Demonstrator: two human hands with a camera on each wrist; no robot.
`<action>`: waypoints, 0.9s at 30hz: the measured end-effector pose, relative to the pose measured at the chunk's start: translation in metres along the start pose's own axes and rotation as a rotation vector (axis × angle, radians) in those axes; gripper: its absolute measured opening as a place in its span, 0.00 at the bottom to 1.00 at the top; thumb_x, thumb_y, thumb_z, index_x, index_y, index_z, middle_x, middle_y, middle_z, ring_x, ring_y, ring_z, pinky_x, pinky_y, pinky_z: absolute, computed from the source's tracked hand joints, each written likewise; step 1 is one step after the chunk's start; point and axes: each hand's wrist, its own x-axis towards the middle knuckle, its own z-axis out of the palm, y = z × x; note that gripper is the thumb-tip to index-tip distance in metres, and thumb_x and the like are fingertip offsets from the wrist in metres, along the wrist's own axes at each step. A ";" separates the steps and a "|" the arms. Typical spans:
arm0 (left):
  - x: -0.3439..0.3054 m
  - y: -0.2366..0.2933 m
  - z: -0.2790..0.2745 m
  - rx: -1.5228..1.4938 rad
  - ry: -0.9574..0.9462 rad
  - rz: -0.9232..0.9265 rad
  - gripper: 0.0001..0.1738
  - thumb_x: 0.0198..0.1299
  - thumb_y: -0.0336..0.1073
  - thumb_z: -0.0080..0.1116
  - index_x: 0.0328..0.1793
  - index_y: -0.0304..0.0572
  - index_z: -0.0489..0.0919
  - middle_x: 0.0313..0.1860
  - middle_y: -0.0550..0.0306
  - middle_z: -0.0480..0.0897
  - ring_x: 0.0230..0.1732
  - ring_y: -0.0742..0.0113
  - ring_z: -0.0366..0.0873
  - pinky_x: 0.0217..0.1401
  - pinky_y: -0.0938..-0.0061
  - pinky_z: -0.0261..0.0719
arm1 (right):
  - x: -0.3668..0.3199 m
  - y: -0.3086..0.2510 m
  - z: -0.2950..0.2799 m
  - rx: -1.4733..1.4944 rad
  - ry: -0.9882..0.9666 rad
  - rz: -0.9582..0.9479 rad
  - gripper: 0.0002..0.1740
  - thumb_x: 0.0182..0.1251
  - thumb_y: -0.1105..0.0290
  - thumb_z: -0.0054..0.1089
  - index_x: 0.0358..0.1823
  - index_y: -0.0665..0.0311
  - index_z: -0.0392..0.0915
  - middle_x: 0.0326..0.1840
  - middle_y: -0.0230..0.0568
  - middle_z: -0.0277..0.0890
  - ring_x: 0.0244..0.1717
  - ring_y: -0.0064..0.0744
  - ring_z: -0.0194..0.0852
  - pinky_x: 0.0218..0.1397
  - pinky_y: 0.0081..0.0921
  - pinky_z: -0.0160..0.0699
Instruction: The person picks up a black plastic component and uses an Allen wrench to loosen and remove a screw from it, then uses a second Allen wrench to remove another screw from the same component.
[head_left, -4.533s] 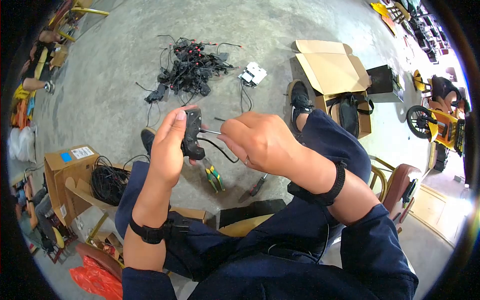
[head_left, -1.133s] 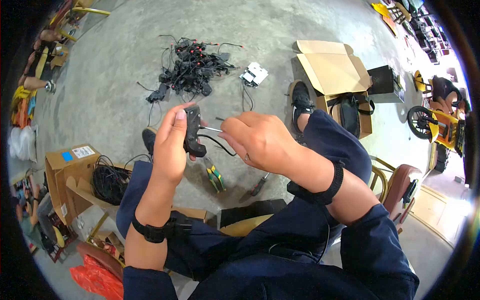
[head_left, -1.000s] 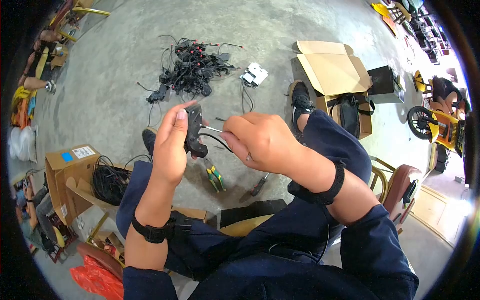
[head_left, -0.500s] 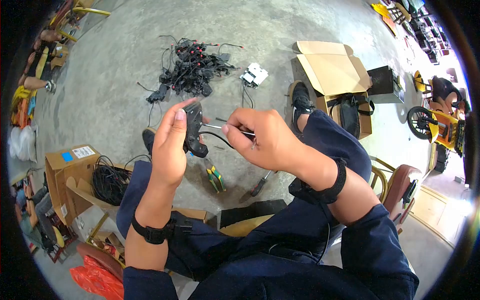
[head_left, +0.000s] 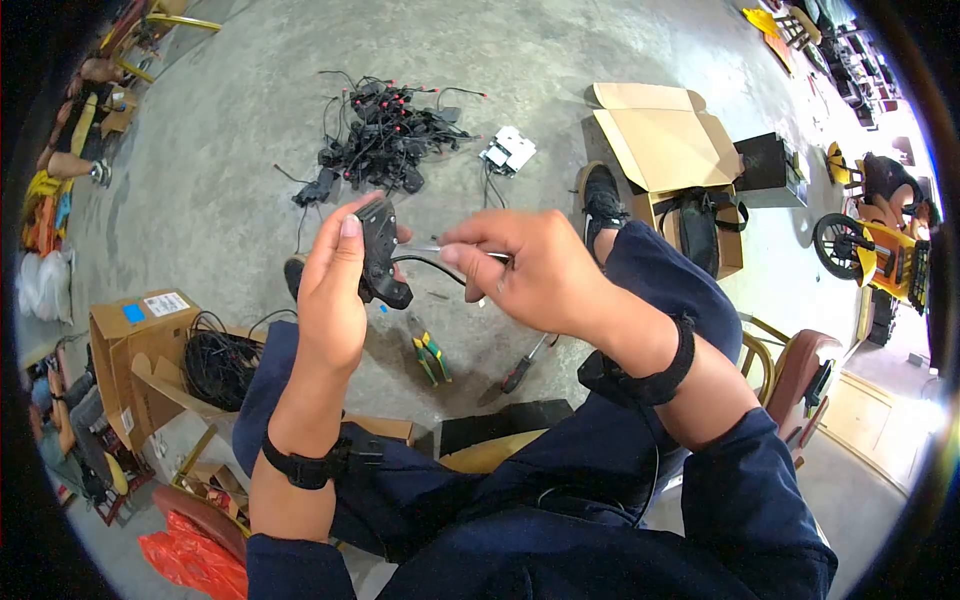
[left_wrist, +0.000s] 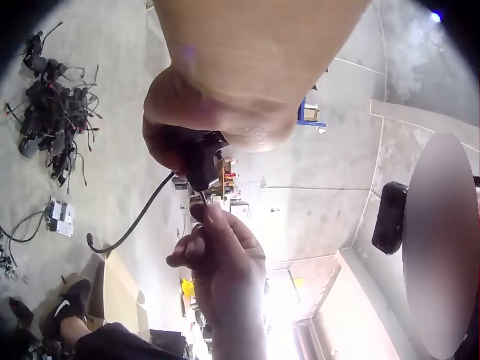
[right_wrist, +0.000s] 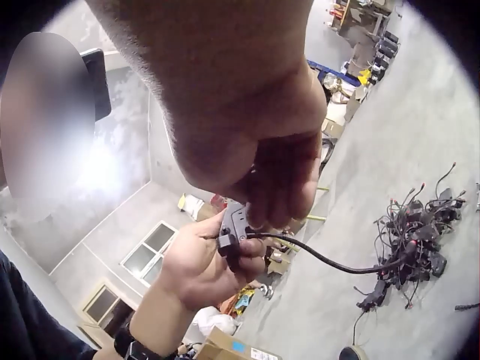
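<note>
My left hand (head_left: 335, 290) grips a black plastic housing (head_left: 378, 255) with screw holes on its face and a black cable (head_left: 430, 263) trailing from its side. In the head view my right hand (head_left: 540, 265) pinches a slim metal rod-like tool (head_left: 425, 248) between thumb and fingers. The rod points at the housing's face, its tip right at the surface. From the left wrist view, the pinching fingers (left_wrist: 217, 225) sit just below the housing (left_wrist: 201, 161). In the right wrist view the housing (right_wrist: 235, 225) lies in the left fingers, and the right palm hides the tool.
On the floor lie green-yellow pliers (head_left: 431, 355), a screwdriver (head_left: 517, 372), a heap of black cabled parts (head_left: 385, 135) and a white device (head_left: 508, 150). An open cardboard box (head_left: 665, 135) stands at right, another box (head_left: 140, 350) with cables at left.
The right hand has shifted its fingers along the rod and opened its grip somewhat, showing more of the tool. The left hand with the housing has drifted slightly left.
</note>
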 end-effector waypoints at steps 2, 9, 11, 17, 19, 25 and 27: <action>-0.001 0.002 0.000 -0.022 -0.007 -0.013 0.22 0.71 0.45 0.35 0.61 0.37 0.67 0.41 0.50 0.79 0.32 0.73 0.72 0.37 0.79 0.73 | 0.001 -0.005 -0.004 0.306 -0.054 0.254 0.10 0.64 0.70 0.57 0.40 0.71 0.75 0.27 0.40 0.80 0.27 0.24 0.79 0.28 0.23 0.76; -0.002 0.003 0.003 -0.139 -0.054 -0.064 0.24 0.71 0.45 0.33 0.62 0.35 0.66 0.41 0.49 0.79 0.32 0.71 0.73 0.38 0.77 0.73 | 0.006 0.001 -0.010 0.722 -0.023 0.195 0.12 0.65 0.69 0.57 0.43 0.72 0.72 0.34 0.46 0.80 0.35 0.30 0.81 0.33 0.21 0.81; -0.002 0.002 0.003 -0.176 -0.083 -0.073 0.24 0.71 0.45 0.33 0.62 0.35 0.66 0.41 0.48 0.79 0.32 0.71 0.73 0.38 0.77 0.73 | 0.005 -0.002 -0.011 0.624 0.066 0.248 0.12 0.63 0.69 0.59 0.41 0.72 0.72 0.33 0.47 0.80 0.35 0.31 0.81 0.33 0.21 0.81; -0.002 -0.002 0.002 -0.502 -0.217 -0.290 0.26 0.71 0.47 0.29 0.62 0.36 0.67 0.40 0.47 0.79 0.26 0.68 0.73 0.29 0.76 0.72 | 0.009 0.005 -0.017 0.476 0.192 0.101 0.11 0.60 0.72 0.62 0.41 0.71 0.73 0.34 0.41 0.79 0.33 0.25 0.79 0.31 0.19 0.79; -0.002 -0.002 0.004 -0.493 -0.214 -0.357 0.27 0.71 0.49 0.28 0.61 0.36 0.68 0.39 0.46 0.79 0.24 0.68 0.72 0.26 0.75 0.71 | 0.009 0.004 -0.018 0.455 0.196 0.063 0.11 0.60 0.73 0.62 0.41 0.71 0.74 0.34 0.39 0.78 0.32 0.23 0.77 0.31 0.18 0.79; -0.003 0.001 0.007 -0.379 -0.163 -0.285 0.29 0.71 0.52 0.28 0.60 0.36 0.69 0.38 0.48 0.79 0.26 0.71 0.71 0.29 0.78 0.70 | 0.005 -0.007 -0.025 0.400 0.153 0.065 0.09 0.58 0.74 0.62 0.39 0.70 0.77 0.32 0.34 0.78 0.29 0.19 0.74 0.31 0.16 0.77; -0.002 0.002 0.007 -0.362 -0.167 -0.270 0.29 0.71 0.52 0.28 0.60 0.36 0.69 0.37 0.48 0.79 0.26 0.71 0.71 0.30 0.79 0.70 | 0.005 -0.007 -0.026 0.403 0.150 0.101 0.08 0.58 0.73 0.61 0.37 0.70 0.78 0.31 0.33 0.78 0.28 0.18 0.74 0.32 0.16 0.76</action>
